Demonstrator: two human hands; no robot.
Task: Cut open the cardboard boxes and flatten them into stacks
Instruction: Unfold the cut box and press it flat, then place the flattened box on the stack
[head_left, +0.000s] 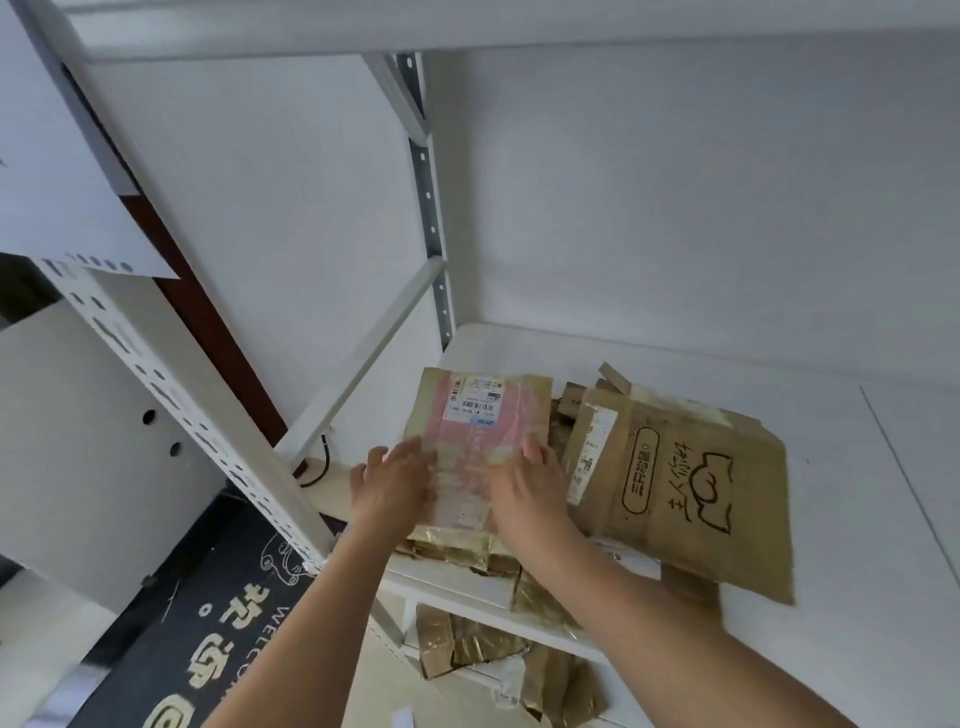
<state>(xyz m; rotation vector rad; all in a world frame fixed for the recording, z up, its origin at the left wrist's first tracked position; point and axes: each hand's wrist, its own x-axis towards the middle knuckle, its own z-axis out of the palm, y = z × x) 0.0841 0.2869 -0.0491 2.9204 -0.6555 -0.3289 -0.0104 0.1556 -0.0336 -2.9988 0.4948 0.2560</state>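
Observation:
A flattened cardboard box (480, 415) with pink tape and a white shipping label lies on top of a small stack on the white shelf (857, 519). My left hand (392, 483) presses flat on its near left part, fingers straight. On its near right part lies my right hand (530, 486), palm down with the fingers spread. To the right, a larger flattened box (691, 488) printed with black characters and a drawing lies at an angle, overlapping other flat pieces.
A white perforated shelf upright (171, 395) stands close on the left. More cardboard (467, 644) sits on a lower shelf beneath my arms. A dark welcome mat (208, 623) covers the floor at lower left. White walls close the shelf behind and to the left.

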